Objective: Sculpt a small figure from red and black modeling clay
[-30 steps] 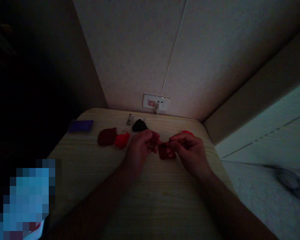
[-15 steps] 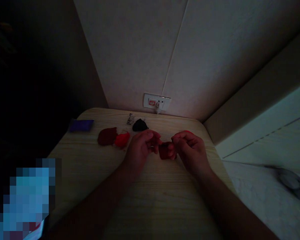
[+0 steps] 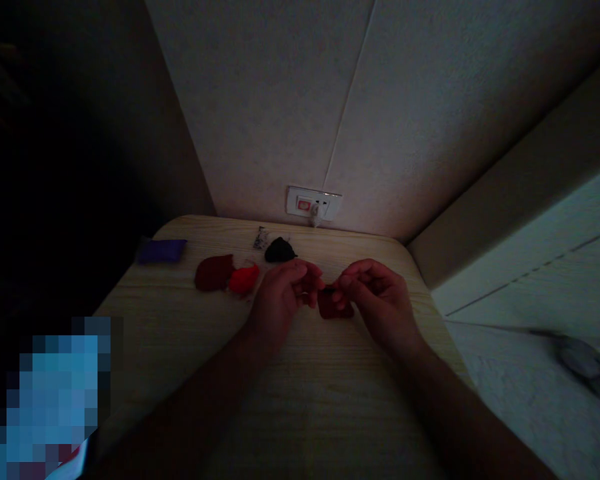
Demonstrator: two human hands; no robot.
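Dim light; clock read with 12 toward the wall. Dark red flat piece (image 3: 337,309) on the wooden table (image 3: 305,387), in the gap between the two hands. Left hand (image 3: 283,290) off its 9-to-10 side, fingers loosely half-curled, a space under the thumb, nothing visible in its grasp; fingertips just beside the piece, contact unclear. Right hand (image 3: 380,293) at its 2-to-3 side and the nearer of the two: thumb and forefinger pinched together above the piece, lower fingers covering its upper right; too dark to tell whether anything small sits in the pinch. Piece looks near square, no sure long axis; a black strip (image 3: 329,289) by its 12 edge runs roughly 9 to 3. Black lump (image 3: 280,250) toward 10 to 11. Bright red lump (image 3: 244,279) toward 9 to 10, touching a larger dark red lump (image 3: 214,275); purple packet (image 3: 163,251) farther out that way.
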